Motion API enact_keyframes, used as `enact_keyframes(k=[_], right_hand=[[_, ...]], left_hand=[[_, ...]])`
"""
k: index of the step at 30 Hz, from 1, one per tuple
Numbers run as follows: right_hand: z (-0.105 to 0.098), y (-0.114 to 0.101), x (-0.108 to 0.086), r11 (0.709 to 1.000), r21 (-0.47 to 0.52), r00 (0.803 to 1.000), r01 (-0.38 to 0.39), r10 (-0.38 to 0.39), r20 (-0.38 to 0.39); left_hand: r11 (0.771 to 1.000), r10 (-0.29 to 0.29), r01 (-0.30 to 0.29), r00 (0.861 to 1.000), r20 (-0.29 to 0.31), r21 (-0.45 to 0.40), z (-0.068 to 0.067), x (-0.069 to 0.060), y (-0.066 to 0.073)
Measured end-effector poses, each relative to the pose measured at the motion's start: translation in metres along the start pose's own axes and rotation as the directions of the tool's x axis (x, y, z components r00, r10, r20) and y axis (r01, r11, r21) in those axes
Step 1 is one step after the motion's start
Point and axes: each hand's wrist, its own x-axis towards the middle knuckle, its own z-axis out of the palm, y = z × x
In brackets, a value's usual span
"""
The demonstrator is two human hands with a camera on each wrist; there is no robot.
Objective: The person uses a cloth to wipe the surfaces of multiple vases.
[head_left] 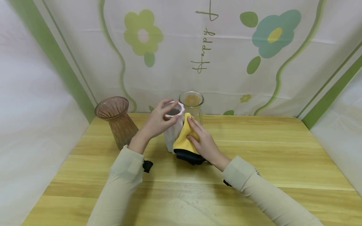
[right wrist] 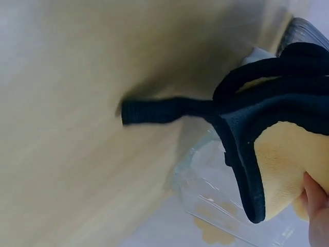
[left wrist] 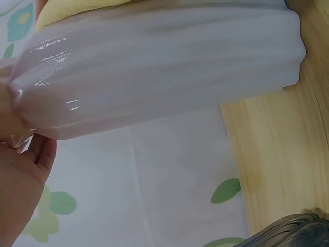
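Observation:
A white-pink vase [head_left: 171, 136] with a scalloped rim stands on the table. My left hand [head_left: 154, 122] holds it by the top, thumb and fingers curved about the rim; in the left wrist view the glossy ribbed side of the vase [left wrist: 169, 67] fills the upper part. In my right hand [head_left: 207, 144] a yellow cloth [head_left: 185, 136] with black edging is pinched against the vase's right side. The black trim [right wrist: 241, 149] and a loose black strap [right wrist: 164, 110] hang below the fingers in the right wrist view.
Right behind the cloth stands a clear glass vase [head_left: 199, 114]. A brownish ribbed glass vase [head_left: 121, 128] with a flared mouth is to the left, close to my left forearm. The wooden table [head_left: 282, 150] meets a flower-patterned curtain [head_left: 226, 78] at the back.

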Motion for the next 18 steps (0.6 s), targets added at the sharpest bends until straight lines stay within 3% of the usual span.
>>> enact_keyframes(k=[9,12,18], right_hand=[[0.012,0.013,-0.019,0.995,-0.058,0.989,-0.082,0.089,0.117],[0.014,0.015,-0.021,0.994,-0.062,0.987,-0.094,0.101,0.126],[0.013,0.016,-0.02,0.995,-0.05,0.99,-0.086,0.091,0.106]], left_hand=[[1.0,-0.005,0.005,1.0,-0.01,0.02,0.001,0.0,-0.002],[1.0,-0.015,0.016,1.0,-0.026,0.024,0.002,0.001,-0.002],[0.999,0.025,-0.023,0.999,-0.036,0.045,0.002,-0.001,-0.003]])
